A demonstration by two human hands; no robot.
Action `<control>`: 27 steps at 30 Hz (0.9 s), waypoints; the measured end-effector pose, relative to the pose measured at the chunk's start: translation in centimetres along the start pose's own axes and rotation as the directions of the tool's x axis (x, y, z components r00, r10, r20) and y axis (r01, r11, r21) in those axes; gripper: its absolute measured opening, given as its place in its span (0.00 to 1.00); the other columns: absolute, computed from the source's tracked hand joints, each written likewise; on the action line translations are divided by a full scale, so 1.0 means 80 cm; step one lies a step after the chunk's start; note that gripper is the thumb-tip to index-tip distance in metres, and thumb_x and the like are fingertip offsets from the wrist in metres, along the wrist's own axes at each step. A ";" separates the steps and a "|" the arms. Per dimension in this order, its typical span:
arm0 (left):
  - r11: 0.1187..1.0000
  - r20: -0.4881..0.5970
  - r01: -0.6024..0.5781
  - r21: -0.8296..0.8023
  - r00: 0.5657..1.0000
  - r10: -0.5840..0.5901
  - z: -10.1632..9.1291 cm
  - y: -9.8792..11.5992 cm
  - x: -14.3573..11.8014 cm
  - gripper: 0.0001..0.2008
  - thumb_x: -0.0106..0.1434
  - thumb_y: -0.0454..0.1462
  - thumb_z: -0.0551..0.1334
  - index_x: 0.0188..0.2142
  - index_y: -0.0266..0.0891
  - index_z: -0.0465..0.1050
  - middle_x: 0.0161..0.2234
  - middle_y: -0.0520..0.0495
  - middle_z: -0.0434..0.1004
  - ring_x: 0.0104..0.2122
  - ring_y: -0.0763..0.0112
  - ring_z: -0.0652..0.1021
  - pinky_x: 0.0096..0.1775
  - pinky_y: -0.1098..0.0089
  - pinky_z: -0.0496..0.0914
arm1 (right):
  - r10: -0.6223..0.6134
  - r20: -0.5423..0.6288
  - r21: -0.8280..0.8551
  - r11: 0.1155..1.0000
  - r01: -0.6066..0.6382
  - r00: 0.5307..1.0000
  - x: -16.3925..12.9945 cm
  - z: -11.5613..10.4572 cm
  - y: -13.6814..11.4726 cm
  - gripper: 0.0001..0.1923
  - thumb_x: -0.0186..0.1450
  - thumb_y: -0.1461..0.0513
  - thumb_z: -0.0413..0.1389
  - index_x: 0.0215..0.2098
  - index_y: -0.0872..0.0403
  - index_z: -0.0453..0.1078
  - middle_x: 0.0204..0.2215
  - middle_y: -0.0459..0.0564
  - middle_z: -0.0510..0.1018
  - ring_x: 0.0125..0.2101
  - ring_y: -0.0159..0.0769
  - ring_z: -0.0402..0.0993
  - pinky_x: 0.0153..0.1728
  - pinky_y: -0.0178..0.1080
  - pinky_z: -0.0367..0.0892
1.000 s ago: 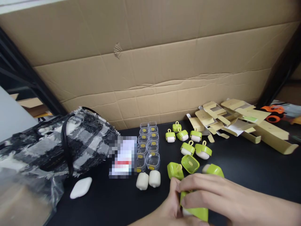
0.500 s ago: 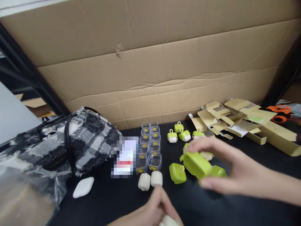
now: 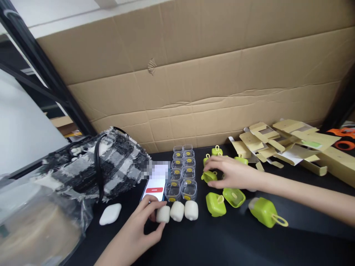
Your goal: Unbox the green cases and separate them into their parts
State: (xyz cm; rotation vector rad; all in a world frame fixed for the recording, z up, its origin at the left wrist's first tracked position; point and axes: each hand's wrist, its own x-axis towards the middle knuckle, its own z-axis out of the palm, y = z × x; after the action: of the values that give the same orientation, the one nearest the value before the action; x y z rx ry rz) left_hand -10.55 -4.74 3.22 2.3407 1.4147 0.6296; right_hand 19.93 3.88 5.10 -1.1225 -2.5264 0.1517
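My left hand (image 3: 138, 225) pinches a small white case (image 3: 162, 214) at the left end of a row, beside two more white cases (image 3: 184, 210) on the black table. My right hand (image 3: 231, 172) reaches across to a lime-green silicone cover (image 3: 209, 176) and grips it among other green covers (image 3: 217, 151). Nearer me lie three loose green covers: one (image 3: 215, 204), a second (image 3: 234, 197) and one with a loop (image 3: 265, 212). Two columns of clear plastic cases (image 3: 181, 170) stand behind the white cases.
A phone (image 3: 154, 183) lies left of the clear cases. A black-and-white woven bag (image 3: 91, 166) and a plastic bag (image 3: 36, 225) fill the left side. A white earbud case (image 3: 110, 214) sits by the bag. Flattened yellow cartons (image 3: 288, 142) are piled at right. Cardboard (image 3: 194, 74) walls the back.
My left hand moved up from the bottom edge and set a third white case beside the two. My right hand carried a green cover back among the far covers. The view shifted left.
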 end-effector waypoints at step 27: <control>0.782 0.168 0.081 -0.618 0.985 0.031 0.075 0.090 0.067 0.08 0.66 0.42 0.53 0.41 0.42 0.57 0.35 0.51 0.66 0.34 0.72 0.71 0.38 0.68 0.68 | -0.079 -0.167 0.035 0.996 0.086 0.983 -0.008 -0.027 -0.019 0.09 0.63 0.63 0.54 0.42 0.54 0.70 0.39 0.51 0.78 0.40 0.40 0.73 0.43 0.44 0.66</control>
State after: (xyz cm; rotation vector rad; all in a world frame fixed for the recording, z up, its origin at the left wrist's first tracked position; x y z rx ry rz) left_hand 0.13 -3.53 2.76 1.7873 0.9567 0.7338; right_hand 20.08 2.26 7.31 -0.9705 -2.4058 0.0852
